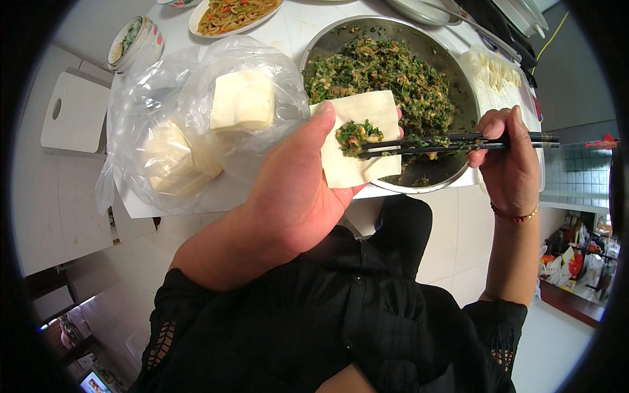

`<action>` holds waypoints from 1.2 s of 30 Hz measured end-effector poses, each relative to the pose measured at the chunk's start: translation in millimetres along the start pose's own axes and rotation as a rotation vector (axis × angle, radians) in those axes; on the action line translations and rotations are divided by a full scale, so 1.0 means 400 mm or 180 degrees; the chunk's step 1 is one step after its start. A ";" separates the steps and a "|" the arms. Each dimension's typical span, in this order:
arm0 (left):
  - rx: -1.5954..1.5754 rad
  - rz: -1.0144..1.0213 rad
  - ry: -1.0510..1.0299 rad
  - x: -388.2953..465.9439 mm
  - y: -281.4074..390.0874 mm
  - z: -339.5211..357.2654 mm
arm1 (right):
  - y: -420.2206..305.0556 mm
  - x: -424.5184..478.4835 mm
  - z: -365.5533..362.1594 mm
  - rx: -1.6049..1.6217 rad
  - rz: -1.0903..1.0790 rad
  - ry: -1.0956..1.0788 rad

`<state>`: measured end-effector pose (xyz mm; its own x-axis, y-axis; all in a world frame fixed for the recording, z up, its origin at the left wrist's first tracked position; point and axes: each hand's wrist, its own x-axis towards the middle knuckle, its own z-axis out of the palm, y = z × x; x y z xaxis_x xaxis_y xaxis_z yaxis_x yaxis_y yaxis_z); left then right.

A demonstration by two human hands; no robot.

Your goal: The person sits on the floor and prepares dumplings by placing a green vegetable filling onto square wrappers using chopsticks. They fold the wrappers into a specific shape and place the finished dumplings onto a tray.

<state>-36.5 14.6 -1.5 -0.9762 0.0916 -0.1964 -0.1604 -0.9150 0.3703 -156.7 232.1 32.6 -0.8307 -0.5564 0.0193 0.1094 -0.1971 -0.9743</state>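
Note:
On the palm and fingers of my left hand [300, 186] lies a square dough wrapper [361, 169], my thumb pressing its left edge. A small clump of green chopped filling [356, 136] sits near the wrapper's middle. My right hand [511, 157] grips a pair of black chopsticks [496, 140], whose tips touch that clump; bits of filling cling along them. Behind the wrapper stands a large steel bowl [469, 93] with a mound of chopped green filling [383, 69]. The wrapper and my left hand hide part of the bowl.
Clear plastic bags [191, 64] at left hold a wrapper stack [243, 98] and more wrappers [172, 157]. A plastic tray [511, 105] with folded dumplings [491, 71] stands right of the bowl. Behind are a plate of cooked strips [236, 14] and stacked bowls [142, 49].

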 end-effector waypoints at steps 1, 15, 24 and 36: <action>-0.0006 0.0027 0.0042 0.000 0.000 0.002 | -0.004 0.002 -0.005 0.0099 -0.0035 -0.0067; 0.0079 0.0075 0.0003 -0.001 -0.003 0.008 | -0.024 -0.018 -0.032 0.0010 -0.0471 -0.0183; -0.0018 0.0014 -0.0013 -0.008 -0.010 0.018 | 0.005 -0.025 -0.030 0.0295 -0.0300 0.0006; 0.0105 0.0133 0.0068 -0.004 -0.017 0.014 | -0.005 -0.037 -0.012 0.0409 -0.0399 0.0285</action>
<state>-34.5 23.0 1.6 -0.9789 0.0448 -0.1995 -0.1247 -0.9043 0.4084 -147.2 244.8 33.1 -0.8868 -0.4481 0.1129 0.0662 -0.3650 -0.9287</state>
